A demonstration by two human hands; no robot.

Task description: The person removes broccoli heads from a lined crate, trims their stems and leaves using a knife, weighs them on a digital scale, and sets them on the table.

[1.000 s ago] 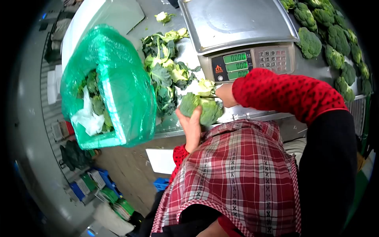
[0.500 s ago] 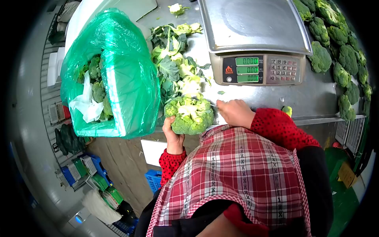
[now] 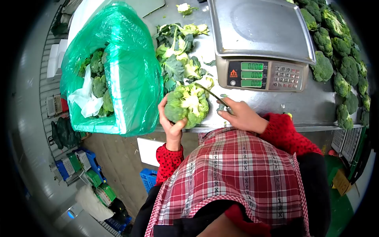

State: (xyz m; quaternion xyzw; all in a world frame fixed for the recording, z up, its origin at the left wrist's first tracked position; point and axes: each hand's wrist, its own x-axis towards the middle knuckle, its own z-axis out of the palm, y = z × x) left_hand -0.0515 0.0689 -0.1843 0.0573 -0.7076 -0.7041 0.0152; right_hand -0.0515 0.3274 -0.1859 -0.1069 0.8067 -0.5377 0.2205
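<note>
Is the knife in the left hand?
No, the right hand holds the knife, while the left hand holds a broccoli head.

- Green bag [image 3: 138, 85]: thin, crinkled, glossy plastic
- Scale pan [image 3: 262, 29]: smooth, shiny metal
- Tabletop [image 3: 310, 107]: smooth, reflective metal
- Plaid apron [image 3: 233, 170]: matt cloth
- Broccoli head [image 3: 177, 106]: matt, rough, beaded crown
- Blue crate [image 3: 148, 177]: plastic

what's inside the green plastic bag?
Several broccoli heads and a crumpled white sheet show at the opening of the green plastic bag. Whatever lies beneath them is covered.
</note>
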